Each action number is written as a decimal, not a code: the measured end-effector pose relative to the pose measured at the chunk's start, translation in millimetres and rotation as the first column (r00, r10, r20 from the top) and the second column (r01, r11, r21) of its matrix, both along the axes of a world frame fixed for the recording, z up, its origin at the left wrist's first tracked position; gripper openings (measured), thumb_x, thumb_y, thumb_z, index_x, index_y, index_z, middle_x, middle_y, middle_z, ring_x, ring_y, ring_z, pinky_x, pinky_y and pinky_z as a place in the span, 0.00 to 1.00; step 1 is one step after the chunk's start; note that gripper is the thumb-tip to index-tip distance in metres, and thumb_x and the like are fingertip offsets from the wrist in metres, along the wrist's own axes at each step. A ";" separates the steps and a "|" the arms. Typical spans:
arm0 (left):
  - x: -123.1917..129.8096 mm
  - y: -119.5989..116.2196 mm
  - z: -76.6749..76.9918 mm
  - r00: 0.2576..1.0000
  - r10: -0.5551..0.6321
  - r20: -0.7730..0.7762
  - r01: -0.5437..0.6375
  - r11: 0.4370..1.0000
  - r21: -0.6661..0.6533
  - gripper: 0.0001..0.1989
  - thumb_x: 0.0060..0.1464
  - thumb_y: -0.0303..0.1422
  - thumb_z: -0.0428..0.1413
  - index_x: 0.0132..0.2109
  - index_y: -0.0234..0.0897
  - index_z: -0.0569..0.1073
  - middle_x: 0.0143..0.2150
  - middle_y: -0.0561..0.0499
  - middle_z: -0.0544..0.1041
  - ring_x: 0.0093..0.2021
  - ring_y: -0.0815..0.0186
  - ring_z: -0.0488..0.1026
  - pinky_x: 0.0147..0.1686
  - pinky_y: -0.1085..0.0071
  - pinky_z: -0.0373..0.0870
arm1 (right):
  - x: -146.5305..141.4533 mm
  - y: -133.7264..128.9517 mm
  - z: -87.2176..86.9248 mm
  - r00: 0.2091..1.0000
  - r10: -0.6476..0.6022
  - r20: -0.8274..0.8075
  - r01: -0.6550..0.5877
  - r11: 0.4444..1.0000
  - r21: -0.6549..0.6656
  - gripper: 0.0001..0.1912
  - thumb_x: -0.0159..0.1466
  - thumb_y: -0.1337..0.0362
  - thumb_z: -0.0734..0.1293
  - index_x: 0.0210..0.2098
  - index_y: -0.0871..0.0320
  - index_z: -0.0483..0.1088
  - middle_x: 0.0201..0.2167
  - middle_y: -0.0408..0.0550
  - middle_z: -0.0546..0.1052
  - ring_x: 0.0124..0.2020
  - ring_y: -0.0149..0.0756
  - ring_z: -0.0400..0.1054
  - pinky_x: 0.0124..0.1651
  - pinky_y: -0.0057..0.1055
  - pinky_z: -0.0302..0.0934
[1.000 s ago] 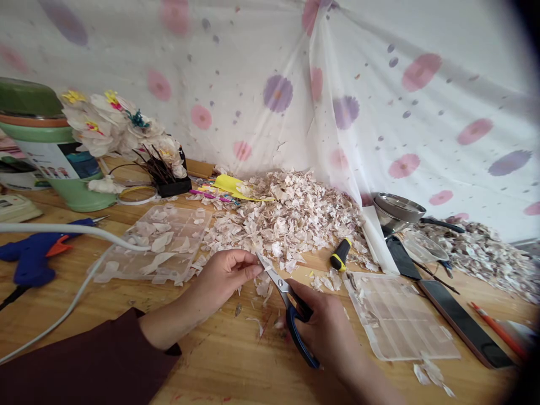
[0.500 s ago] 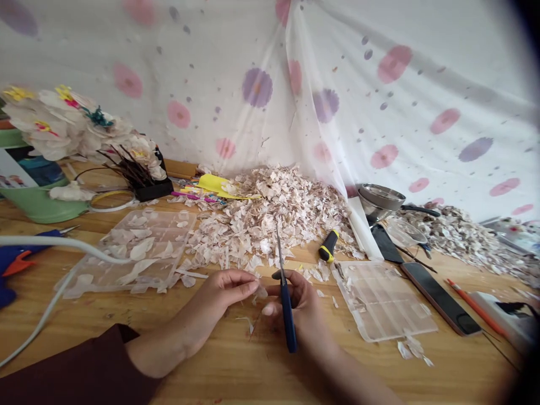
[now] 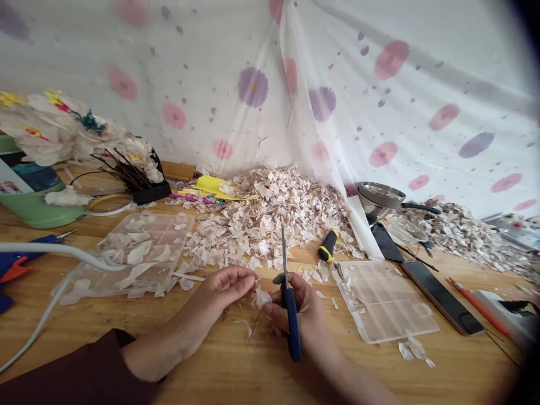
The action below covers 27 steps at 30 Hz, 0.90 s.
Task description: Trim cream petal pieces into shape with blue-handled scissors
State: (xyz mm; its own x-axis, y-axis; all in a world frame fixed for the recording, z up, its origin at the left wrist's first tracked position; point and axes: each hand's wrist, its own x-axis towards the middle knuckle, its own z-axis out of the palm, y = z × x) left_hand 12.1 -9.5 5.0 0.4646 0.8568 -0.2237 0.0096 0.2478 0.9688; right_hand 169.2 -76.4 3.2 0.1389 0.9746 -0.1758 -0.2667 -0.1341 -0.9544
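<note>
Scissors clamped in right hand, left hand pinched together — some flakes on tray leftward, far more in the loose pile beyond

"How's the light?"
"Soft and fairly even; the patterned sheet looks grey at left, paler toward the right."
"Any shadows?"
"Faint, smudged ones on the desk below the left hand. The metal bowl catches small glints."
"Sharpness?"
"Decent mid-frame. The lower right corner blurs, blackness swallows the right edge, and the sides look stretched."
</note>
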 end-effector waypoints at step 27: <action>-177.8 59.8 17.1 0.581 0.651 -0.488 -0.102 0.653 0.751 0.20 0.57 0.42 0.48 0.53 0.45 0.73 0.53 0.47 0.78 0.56 0.52 0.72 0.57 0.58 0.63 | 10.8 9.0 -25.7 0.997 -0.046 -0.061 0.038 0.992 -0.122 0.31 0.43 0.51 0.79 0.39 0.54 0.64 0.16 0.34 0.68 0.10 0.21 0.54 0.13 0.18 0.46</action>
